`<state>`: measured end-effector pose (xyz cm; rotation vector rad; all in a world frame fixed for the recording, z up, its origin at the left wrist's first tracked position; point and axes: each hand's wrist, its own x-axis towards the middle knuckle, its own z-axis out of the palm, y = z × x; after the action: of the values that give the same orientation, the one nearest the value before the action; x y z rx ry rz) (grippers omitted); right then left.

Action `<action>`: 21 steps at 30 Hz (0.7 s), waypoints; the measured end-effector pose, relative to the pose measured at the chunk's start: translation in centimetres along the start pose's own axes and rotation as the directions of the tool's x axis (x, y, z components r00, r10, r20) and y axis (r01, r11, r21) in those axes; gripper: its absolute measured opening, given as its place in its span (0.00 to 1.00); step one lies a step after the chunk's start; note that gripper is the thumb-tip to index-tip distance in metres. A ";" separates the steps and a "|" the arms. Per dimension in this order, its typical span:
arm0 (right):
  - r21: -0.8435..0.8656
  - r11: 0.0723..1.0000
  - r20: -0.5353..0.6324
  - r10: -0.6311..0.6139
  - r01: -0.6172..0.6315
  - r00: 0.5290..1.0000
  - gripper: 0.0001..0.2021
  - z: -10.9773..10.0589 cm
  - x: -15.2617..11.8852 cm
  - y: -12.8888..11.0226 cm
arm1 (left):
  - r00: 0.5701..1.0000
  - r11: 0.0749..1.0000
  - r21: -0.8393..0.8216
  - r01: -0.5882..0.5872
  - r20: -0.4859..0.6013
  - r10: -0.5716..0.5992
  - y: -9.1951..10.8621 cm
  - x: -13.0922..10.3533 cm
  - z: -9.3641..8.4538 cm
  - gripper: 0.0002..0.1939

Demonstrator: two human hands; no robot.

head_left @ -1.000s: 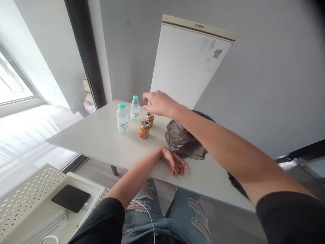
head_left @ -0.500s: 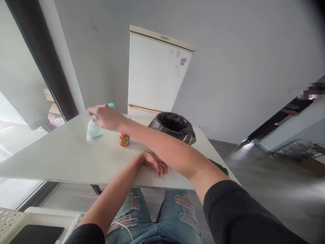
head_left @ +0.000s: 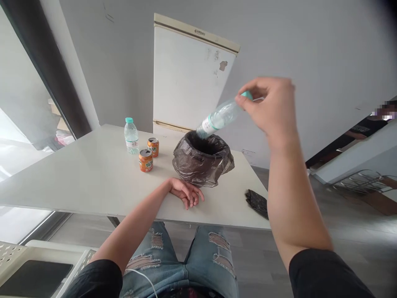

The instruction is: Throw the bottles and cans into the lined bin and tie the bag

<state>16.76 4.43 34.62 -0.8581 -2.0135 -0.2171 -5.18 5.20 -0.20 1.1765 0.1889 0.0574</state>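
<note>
A white table [head_left: 77, 178] fills the middle of the view from a head camera, with a tall white fridge [head_left: 186, 78] against the grey wall behind it, well to the far side of the raised right hand [head_left: 273, 108]. That hand, lifted above the table's right end, pinches the teal-capped neck of a clear plastic bottle [head_left: 217, 118] between thumb and fingertips; the bottle hangs tilted, its base pointing down and left from the grip, over the open mouth of a bin lined with a black bag [head_left: 201, 161]. The bottle does not touch the bag. The bin stands on the table directly below and to the left of the grip.

The left hand [head_left: 186, 192] lies on the table near its front edge, just beside the bin on the person's side, well below the gripping hand; its fingers are loosely curled and hold nothing. The forearm leads back to a black sleeve, over torn blue jeans [head_left: 192, 256].

Farther left of the grip, beyond the bin, a second bottle [head_left: 131, 135] with a teal cap stands upright on the table. Two orange cans [head_left: 149, 154] stand just beside it, one nearer the person than the other, close together but apart. A crumpled black bag [head_left: 257, 203] lies at the table's front right edge, below the raised forearm. A dark tablet [head_left: 34, 278] rests on a perforated pale tray at lower left.
</note>
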 end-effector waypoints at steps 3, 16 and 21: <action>-0.034 0.999 0.203 0.028 -0.022 0.979 0.15 4.3 0.6 1.5 | 1.000 1.000 -0.009 0.016 -0.014 -0.016 -0.1 0.0 -0.1 0.27; -0.118 0.976 0.857 0.008 0.182 0.515 0.13 19.0 1.6 4.2 | 0.997 0.996 0.081 -0.044 0.062 0.039 -0.8 0.5 -0.9 0.22; -0.114 0.972 0.876 0.000 0.207 0.482 0.15 18.5 1.9 4.5 | 0.992 0.990 0.107 -0.096 0.098 0.085 -1.0 0.8 -1.0 0.19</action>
<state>6.50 17.20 24.78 -1.1102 -3.0774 -0.0353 -4.59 5.89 -1.58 1.2959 0.0571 0.0728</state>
